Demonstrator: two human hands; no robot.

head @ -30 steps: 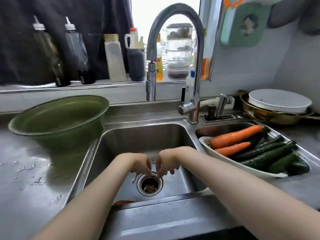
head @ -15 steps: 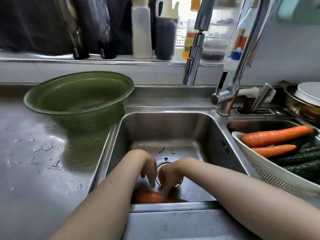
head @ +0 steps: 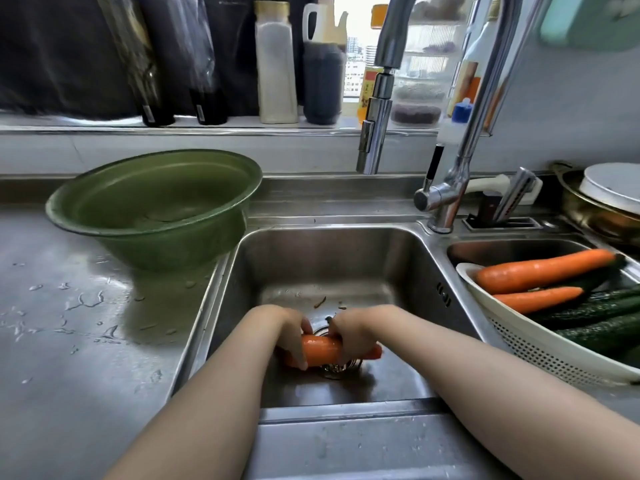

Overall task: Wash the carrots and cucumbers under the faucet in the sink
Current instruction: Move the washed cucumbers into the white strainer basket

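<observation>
The left hand [head: 294, 336] and right hand [head: 346, 332] each curl round one carrot [head: 320, 351], held low near the front edge of the sink [head: 311, 265], over the drain [head: 341, 368]. No water shows at the faucet [head: 375, 133], so the stream likely needs starting. The carrot should then be raised under it and rolled while rubbed end to end.

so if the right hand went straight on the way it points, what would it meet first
Probably the left hand: the right hand points left along the carrot both hold, with only a short gap between them. Depth is unclear.
</observation>
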